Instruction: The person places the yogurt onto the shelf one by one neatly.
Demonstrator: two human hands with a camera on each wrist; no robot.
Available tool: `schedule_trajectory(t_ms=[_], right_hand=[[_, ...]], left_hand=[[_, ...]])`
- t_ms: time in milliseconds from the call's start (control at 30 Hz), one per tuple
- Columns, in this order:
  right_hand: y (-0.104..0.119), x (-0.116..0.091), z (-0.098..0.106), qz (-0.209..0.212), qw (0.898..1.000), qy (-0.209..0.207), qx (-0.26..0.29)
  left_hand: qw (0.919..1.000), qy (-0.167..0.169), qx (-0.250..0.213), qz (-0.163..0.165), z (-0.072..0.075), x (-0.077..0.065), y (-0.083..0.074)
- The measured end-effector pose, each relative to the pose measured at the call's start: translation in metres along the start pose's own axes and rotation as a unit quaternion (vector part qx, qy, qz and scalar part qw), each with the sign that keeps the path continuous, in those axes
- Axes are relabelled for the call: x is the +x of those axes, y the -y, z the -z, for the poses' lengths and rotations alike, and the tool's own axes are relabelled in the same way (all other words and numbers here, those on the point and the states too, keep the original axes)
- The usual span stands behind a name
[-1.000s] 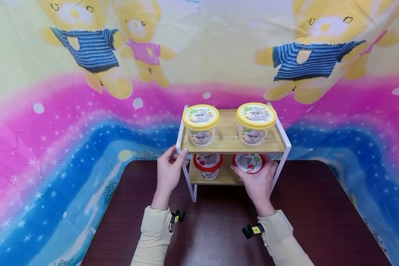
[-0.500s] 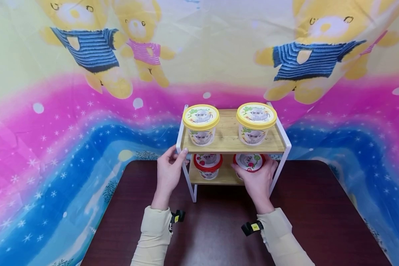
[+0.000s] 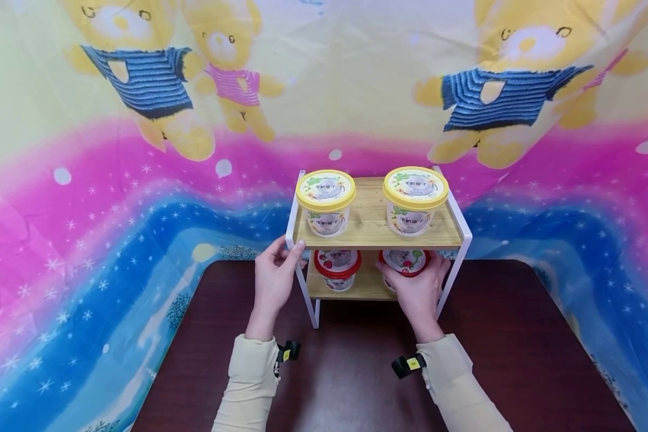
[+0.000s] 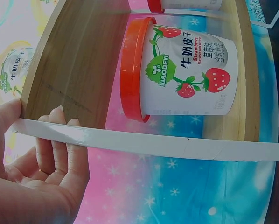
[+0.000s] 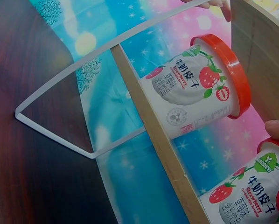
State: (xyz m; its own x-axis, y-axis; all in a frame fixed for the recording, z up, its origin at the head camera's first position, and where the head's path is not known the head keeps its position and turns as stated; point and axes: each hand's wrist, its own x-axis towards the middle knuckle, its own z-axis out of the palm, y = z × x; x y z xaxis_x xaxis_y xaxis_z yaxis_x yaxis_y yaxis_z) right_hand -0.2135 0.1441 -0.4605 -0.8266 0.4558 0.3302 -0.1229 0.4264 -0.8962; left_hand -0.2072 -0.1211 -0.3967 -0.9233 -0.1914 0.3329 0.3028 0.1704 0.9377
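A two-tier rack [image 3: 369, 225] has wooden shelves and white metal frames. My left hand [image 3: 274, 279] grips its left frame by the upper shelf's front corner; in the left wrist view the thumb [image 4: 9, 112] presses the shelf edge and the fingers curl behind the white bar. On the lower shelf, my right hand [image 3: 421, 294] holds the right-hand strawberry milk tub [image 3: 404, 261], red-lidded, thumb at the lid's left side. Its far side is hidden by the hand and upper shelf. Another red-lidded tub [image 3: 338, 273] stands upright to its left.
Two yellow-lidded tubs [image 3: 326, 204] stand apart on the upper shelf, above the red-lidded ones. The rack stands on a dark wooden table [image 3: 345, 372]. Behind it hangs a cloth backdrop [image 3: 335, 108] printed with bears.
The tub in my right hand has turned, shifting its lid print, and sits slightly farther back. My right wrist has edged forward. The left hand and the rack stay in place.
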Motion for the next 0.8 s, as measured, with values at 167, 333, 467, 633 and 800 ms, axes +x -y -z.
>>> schedule_trajectory(t_ms=[167, 333, 467, 633, 800], right_hand=[[-0.0019, 0.0019, 0.002, 0.02, 1.0, 0.004, -0.006], [-0.0037, 0.0053, 0.0033, 0.041, 0.999, 0.013, -0.013], [-0.0035, 0.0067, 0.0043, 0.053, 0.998, 0.018, -0.013], [-0.0038, 0.0087, 0.0064, 0.062, 0.998, 0.022, -0.012], [-0.0045, 0.0099, 0.0084, 0.06, 0.998, 0.029, -0.014]], left_hand=[[1.0, 0.005, -0.007, 0.003, -0.0005, -0.0003, -0.0002], [1.0, 0.005, -0.006, 0.0, 0.0003, -0.0005, -0.0022], [1.0, 0.006, -0.005, 0.001, 0.0005, -0.0005, -0.0027], [0.9999, 0.011, -0.009, 0.0, -0.0006, -0.0007, -0.0023], [0.9999, 0.01, -0.01, -0.001, -0.0015, -0.0005, -0.0015]])
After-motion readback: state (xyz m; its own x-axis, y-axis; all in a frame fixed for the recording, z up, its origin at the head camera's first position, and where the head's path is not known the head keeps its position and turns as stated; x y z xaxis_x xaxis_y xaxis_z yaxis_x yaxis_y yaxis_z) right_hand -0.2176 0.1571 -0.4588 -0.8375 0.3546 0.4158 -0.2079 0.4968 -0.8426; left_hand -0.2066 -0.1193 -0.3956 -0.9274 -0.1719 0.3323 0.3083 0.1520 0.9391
